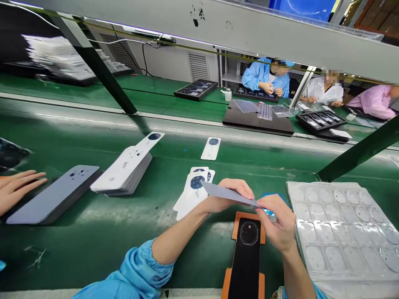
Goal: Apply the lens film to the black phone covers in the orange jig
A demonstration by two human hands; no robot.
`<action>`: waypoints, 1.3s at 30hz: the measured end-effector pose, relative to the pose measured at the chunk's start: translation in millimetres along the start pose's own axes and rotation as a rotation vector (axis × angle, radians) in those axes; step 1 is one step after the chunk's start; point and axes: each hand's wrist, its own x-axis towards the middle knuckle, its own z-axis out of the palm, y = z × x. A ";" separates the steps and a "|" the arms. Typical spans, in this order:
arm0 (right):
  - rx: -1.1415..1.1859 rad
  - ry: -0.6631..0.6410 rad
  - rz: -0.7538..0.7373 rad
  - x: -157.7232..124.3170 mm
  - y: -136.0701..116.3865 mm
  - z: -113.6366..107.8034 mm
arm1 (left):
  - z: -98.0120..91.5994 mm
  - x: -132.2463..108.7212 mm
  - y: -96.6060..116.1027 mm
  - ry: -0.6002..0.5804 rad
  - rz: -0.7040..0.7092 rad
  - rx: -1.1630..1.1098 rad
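Note:
My left hand [232, 192] grips a thin grey phone back panel [226, 192], tilted and seen nearly edge-on. At the panel's right end, the fingers of my right hand [277, 218] pinch its edge. A shiny blue piece of film [271, 203] shows behind my right fingers; whether it touches the panel I cannot tell. Below my hands lies a black fixture [246, 259] with orange edges and a camera-ring outline. Several white cards [190, 195] with dark round camera prints overlap beside my left wrist, and a single white card [211, 149] lies farther back.
A clear plastic tray [339, 232] of rounded pockets is at right. Left stand a stack of white-topped panels [124, 170] and a stack of grey panels [56, 195], beside another person's hand [18, 189]. Green posts [102, 79] rise from the bench; co-workers sit across the line.

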 end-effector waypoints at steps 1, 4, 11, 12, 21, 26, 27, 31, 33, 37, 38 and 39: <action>-0.017 0.003 -0.025 -0.4 -0.6 -0.8 | -0.2 0.4 1.3 -0.013 0.009 0.010; -0.054 0.014 -0.056 -2.6 -0.9 -2.2 | 1.6 2.0 5.1 -0.015 0.008 0.008; 0.058 0.041 0.017 -6.2 -3.7 3.8 | 17.0 -2.0 2.6 0.036 -0.030 -0.056; 0.083 0.052 0.028 -5.8 -5.2 5.1 | 20.0 -3.6 1.6 0.040 -0.027 -0.038; 0.174 0.098 0.038 -6.8 -12.3 7.3 | 38.1 -10.3 -6.8 0.121 0.193 0.069; 0.226 0.144 0.125 -18.5 -2.1 15.2 | 47.4 -7.4 -0.8 0.220 0.050 0.053; 0.239 0.152 0.206 -20.4 1.9 17.1 | 49.9 -6.2 0.2 0.273 -0.020 0.048; 0.405 0.315 0.584 -22.7 18.9 22.2 | 55.9 -2.4 -0.2 0.455 -0.246 0.057; 0.510 0.324 0.664 -21.3 24.8 21.9 | 54.4 -2.0 0.3 0.487 -0.233 0.141; 0.523 0.177 0.675 -18.7 30.7 17.0 | 46.1 -3.8 11.2 0.473 -0.031 0.463; 0.524 0.164 0.667 -18.1 31.8 15.7 | 44.3 -4.5 15.2 0.460 0.038 0.524; 0.534 0.161 0.655 -17.4 32.9 14.6 | 42.9 -5.3 19.1 0.447 0.106 0.569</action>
